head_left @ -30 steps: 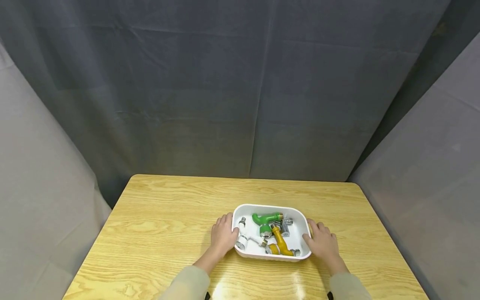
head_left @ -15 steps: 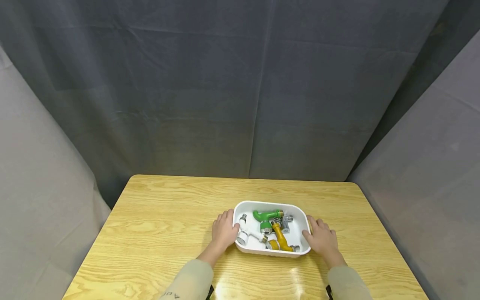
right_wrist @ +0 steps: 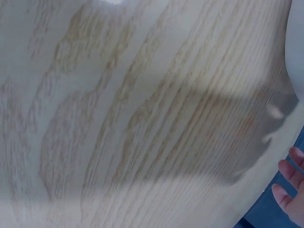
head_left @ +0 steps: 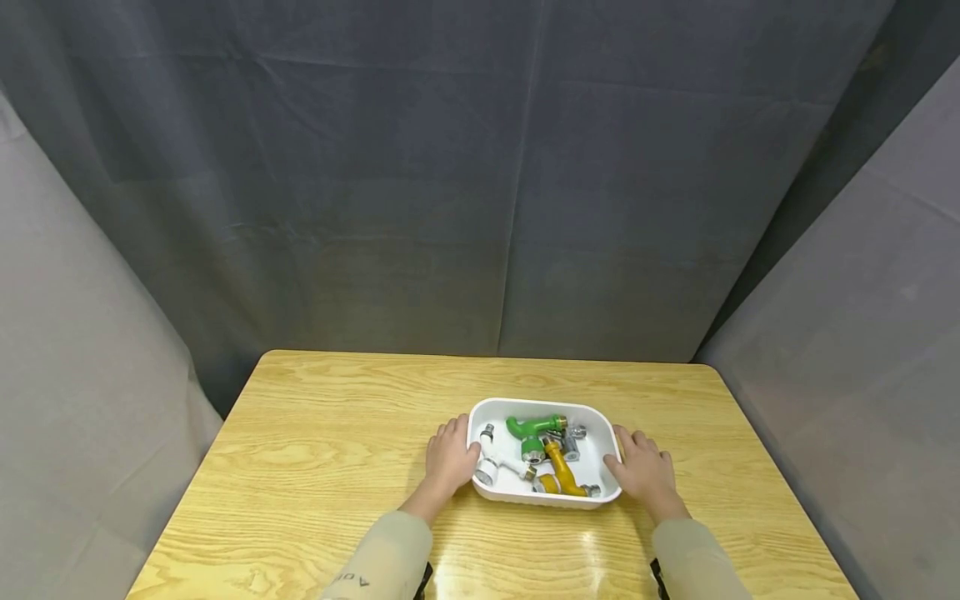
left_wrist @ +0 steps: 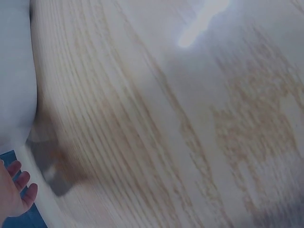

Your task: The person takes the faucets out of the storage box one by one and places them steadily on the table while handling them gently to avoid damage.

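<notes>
A white plastic tub (head_left: 498,502) with rounded corners stands between both hands near the middle of the table. My left hand (head_left: 447,459) holds its left end, the thumb at the rim and the fingers along the outside. At the opposite end my right hand (head_left: 643,470) grips it in much the same way. Inside lie a green tap (head_left: 532,428), a white tap (head_left: 504,463) and a yellow tap (head_left: 561,470). Grey metal fittings (head_left: 572,448) sit behind the yellow one, partly covered. Both wrist views show only fingers and a bit of the tub's outer wall (left_wrist: 16,71).
The wooden table (head_left: 337,450) has rounded far corners. A dark grey cloth (head_left: 390,208) hangs behind it. Pale cloth panels rise on the left (head_left: 82,375) and right (head_left: 847,358). Light glares off the tabletop near the front.
The tub, held by both hands, has shifted a little farther from the person and very slightly to the right. The taps have moved along inside it.
</notes>
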A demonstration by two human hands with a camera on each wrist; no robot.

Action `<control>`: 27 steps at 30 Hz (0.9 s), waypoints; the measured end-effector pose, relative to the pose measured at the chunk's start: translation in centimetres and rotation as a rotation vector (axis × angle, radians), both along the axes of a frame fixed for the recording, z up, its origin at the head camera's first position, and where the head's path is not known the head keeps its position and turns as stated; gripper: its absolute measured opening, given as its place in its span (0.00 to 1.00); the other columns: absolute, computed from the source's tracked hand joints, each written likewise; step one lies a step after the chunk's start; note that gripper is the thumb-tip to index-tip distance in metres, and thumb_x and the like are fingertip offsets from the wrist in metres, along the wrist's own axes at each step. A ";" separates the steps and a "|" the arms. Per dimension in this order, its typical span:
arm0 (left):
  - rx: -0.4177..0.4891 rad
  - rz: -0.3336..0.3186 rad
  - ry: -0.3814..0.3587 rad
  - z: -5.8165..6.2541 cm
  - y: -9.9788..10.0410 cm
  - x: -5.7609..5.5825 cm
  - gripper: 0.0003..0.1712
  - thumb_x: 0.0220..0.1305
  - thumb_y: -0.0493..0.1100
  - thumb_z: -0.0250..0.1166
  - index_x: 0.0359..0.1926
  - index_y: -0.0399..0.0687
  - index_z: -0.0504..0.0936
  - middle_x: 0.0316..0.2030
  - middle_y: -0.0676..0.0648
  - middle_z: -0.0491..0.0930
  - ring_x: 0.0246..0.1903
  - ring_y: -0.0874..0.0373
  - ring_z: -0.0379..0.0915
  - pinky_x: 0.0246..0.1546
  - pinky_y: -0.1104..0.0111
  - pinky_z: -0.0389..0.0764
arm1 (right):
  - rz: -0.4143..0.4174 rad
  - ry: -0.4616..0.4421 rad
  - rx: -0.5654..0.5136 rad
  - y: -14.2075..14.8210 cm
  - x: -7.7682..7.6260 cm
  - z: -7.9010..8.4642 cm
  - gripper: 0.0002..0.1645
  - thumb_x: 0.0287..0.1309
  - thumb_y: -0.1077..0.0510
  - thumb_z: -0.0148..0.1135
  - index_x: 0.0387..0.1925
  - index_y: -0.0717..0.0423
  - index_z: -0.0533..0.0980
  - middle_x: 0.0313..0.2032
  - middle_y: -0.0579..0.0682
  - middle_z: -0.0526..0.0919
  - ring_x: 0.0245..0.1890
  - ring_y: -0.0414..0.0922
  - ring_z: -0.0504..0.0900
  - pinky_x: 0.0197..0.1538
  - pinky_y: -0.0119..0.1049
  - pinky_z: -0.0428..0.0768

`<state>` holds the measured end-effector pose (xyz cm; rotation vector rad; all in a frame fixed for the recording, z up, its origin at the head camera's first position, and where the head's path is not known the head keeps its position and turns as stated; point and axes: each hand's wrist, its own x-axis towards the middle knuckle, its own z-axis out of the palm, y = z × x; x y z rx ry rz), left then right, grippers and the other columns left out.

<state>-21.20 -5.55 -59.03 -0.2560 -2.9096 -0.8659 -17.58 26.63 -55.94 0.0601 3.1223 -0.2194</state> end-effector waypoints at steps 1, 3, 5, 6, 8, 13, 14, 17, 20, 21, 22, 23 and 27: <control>-0.004 -0.002 -0.006 0.0 0.0 0.0 0.30 0.58 0.49 0.55 0.60 0.42 0.66 0.51 0.41 0.73 0.51 0.47 0.68 0.50 0.55 0.69 | -0.001 0.000 0.002 0.0 0.0 0.1 0.34 0.58 0.42 0.48 0.62 0.51 0.59 0.51 0.65 0.68 0.50 0.63 0.68 0.47 0.65 0.64; -0.006 -0.002 -0.013 0.0 0.0 -0.1 0.30 0.58 0.49 0.55 0.60 0.42 0.65 0.51 0.41 0.73 0.51 0.47 0.68 0.51 0.55 0.69 | -0.003 -0.001 0.005 -0.1 0.1 0.2 0.34 0.58 0.42 0.48 0.62 0.51 0.59 0.52 0.65 0.68 0.51 0.63 0.67 0.48 0.65 0.63; -0.011 -0.004 -0.017 0.0 0.0 -0.2 0.30 0.58 0.49 0.55 0.60 0.42 0.65 0.51 0.42 0.73 0.51 0.47 0.68 0.50 0.55 0.69 | -0.005 -0.003 0.006 -0.2 0.1 0.3 0.34 0.58 0.42 0.48 0.62 0.51 0.59 0.52 0.65 0.67 0.51 0.63 0.66 0.49 0.65 0.62; -0.015 -0.004 -0.019 0.0 0.0 -0.2 0.30 0.58 0.50 0.55 0.60 0.43 0.65 0.51 0.42 0.73 0.51 0.47 0.68 0.50 0.55 0.69 | -0.006 -0.004 0.007 -0.2 0.1 0.4 0.34 0.58 0.42 0.48 0.63 0.52 0.59 0.53 0.65 0.67 0.51 0.63 0.66 0.49 0.65 0.62; -0.020 -0.004 -0.020 0.0 0.0 -0.3 0.30 0.58 0.50 0.55 0.60 0.43 0.65 0.51 0.42 0.73 0.51 0.47 0.68 0.50 0.55 0.69 | -0.008 -0.005 0.009 -0.2 0.2 0.5 0.34 0.58 0.42 0.48 0.63 0.52 0.59 0.53 0.65 0.67 0.51 0.63 0.66 0.49 0.64 0.62; -0.044 -0.007 -0.028 0.1 0.1 -0.3 0.31 0.58 0.50 0.55 0.61 0.43 0.65 0.52 0.42 0.73 0.51 0.48 0.67 0.50 0.55 0.69 | -0.011 0.002 0.009 -0.3 0.3 0.5 0.33 0.58 0.43 0.48 0.62 0.52 0.60 0.51 0.64 0.67 0.50 0.62 0.67 0.49 0.64 0.63; -0.051 -0.008 -0.028 0.2 0.0 -0.3 0.32 0.57 0.51 0.55 0.61 0.43 0.64 0.52 0.42 0.72 0.51 0.48 0.67 0.51 0.55 0.69 | -0.011 0.002 0.009 -0.3 0.3 0.5 0.33 0.58 0.43 0.48 0.62 0.52 0.60 0.51 0.64 0.67 0.50 0.62 0.66 0.49 0.64 0.63; -0.070 -0.023 -0.003 0.5 0.0 -0.3 0.34 0.54 0.50 0.56 0.62 0.44 0.63 0.54 0.42 0.70 0.53 0.48 0.65 0.53 0.55 0.67 | -0.014 0.002 0.009 -0.3 0.4 0.4 0.33 0.58 0.43 0.48 0.62 0.52 0.60 0.51 0.63 0.67 0.50 0.62 0.66 0.48 0.64 0.63; -0.124 -0.081 0.063 1.0 -0.1 -0.5 0.37 0.50 0.47 0.57 0.63 0.45 0.61 0.57 0.43 0.66 0.57 0.49 0.60 0.57 0.54 0.62 | -0.017 0.001 0.015 -0.4 0.3 0.4 0.33 0.58 0.43 0.48 0.62 0.52 0.60 0.52 0.63 0.67 0.50 0.62 0.66 0.49 0.64 0.63; -0.147 -0.113 0.090 1.2 -0.2 -0.6 0.38 0.49 0.46 0.57 0.63 0.45 0.62 0.58 0.43 0.64 0.59 0.48 0.58 0.59 0.54 0.61 | -0.018 0.002 0.015 -0.4 0.3 0.4 0.33 0.58 0.43 0.48 0.62 0.52 0.60 0.52 0.63 0.67 0.50 0.62 0.66 0.49 0.64 0.63; -0.183 -0.151 0.110 1.4 -0.2 -0.7 0.38 0.48 0.46 0.57 0.64 0.46 0.62 0.59 0.43 0.63 0.60 0.49 0.57 0.60 0.54 0.59 | -0.019 0.001 0.017 -0.4 0.3 0.4 0.33 0.58 0.43 0.48 0.62 0.52 0.60 0.52 0.63 0.67 0.50 0.62 0.66 0.48 0.64 0.63; -0.218 -0.195 0.132 1.6 -0.2 -0.8 0.37 0.48 0.46 0.57 0.63 0.47 0.62 0.60 0.44 0.62 0.61 0.49 0.55 0.61 0.54 0.57 | -0.019 0.001 0.016 -0.4 0.3 0.4 0.33 0.58 0.43 0.48 0.62 0.52 0.60 0.52 0.64 0.67 0.50 0.62 0.66 0.48 0.64 0.63; -0.314 -0.415 0.152 2.6 0.1 -1.2 0.36 0.48 0.48 0.59 0.62 0.51 0.65 0.61 0.47 0.62 0.63 0.51 0.54 0.64 0.55 0.52 | -0.018 -0.001 0.017 -0.3 0.3 0.3 0.33 0.58 0.43 0.48 0.62 0.52 0.60 0.51 0.64 0.67 0.50 0.62 0.66 0.48 0.64 0.63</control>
